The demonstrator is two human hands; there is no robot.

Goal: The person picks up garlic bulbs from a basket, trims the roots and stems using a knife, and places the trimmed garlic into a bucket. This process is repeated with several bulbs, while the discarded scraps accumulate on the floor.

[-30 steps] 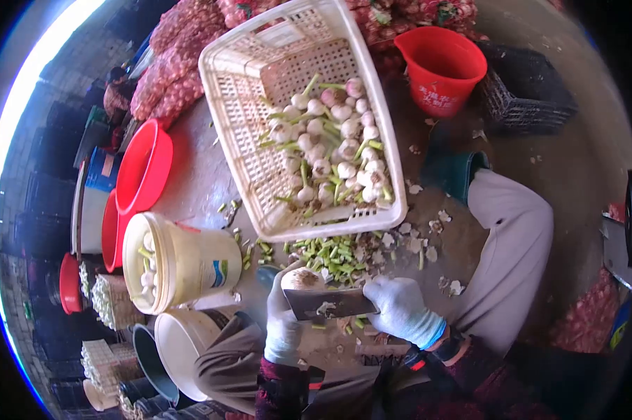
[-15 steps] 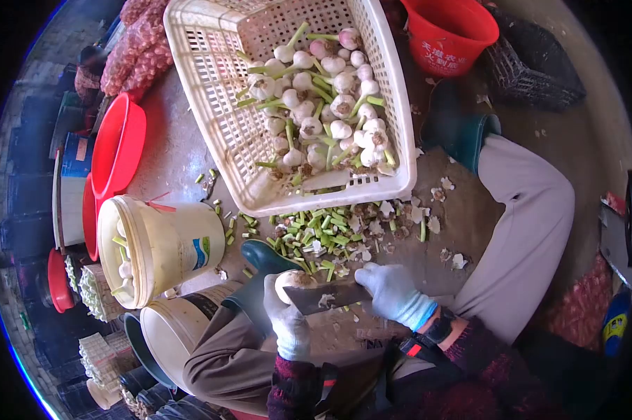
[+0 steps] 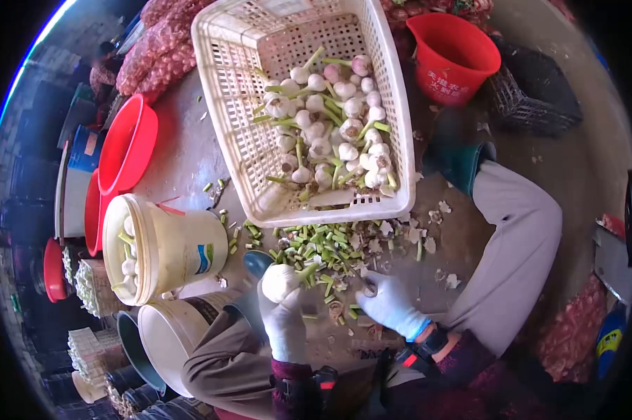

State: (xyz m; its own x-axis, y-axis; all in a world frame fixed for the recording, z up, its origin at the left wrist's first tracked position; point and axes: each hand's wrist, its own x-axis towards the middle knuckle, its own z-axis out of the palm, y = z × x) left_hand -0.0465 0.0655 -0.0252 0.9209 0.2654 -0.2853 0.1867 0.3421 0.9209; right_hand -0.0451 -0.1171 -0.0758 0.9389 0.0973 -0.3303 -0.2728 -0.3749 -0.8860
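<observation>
My left hand (image 3: 286,327), in a pale glove, is closed around a white garlic bulb (image 3: 279,282) whose green stem points right. My gloved right hand (image 3: 391,305) grips a knife (image 3: 356,271) by its handle, to the right of the bulb and apart from it. The dark blade appears almost edge-on and is hard to make out against the scraps. Cut green stem pieces (image 3: 316,241) and papery skins lie on the floor just beyond both hands. Past them stands a white plastic crate (image 3: 309,218) holding many garlic bulbs with stems.
On the left, a cream bucket (image 3: 197,241) with garlic lies tipped beside another bucket (image 3: 169,332) and red basins (image 3: 148,147). A red bucket (image 3: 452,77) and black crate (image 3: 540,105) stand at back right. Mesh sacks (image 3: 162,59) are piled at back left.
The knife has swung away from the bulb, and its blade has turned from broadside to nearly edge-on. The bulb now shows more fully, its stem pointing right. The view has shifted slightly.
</observation>
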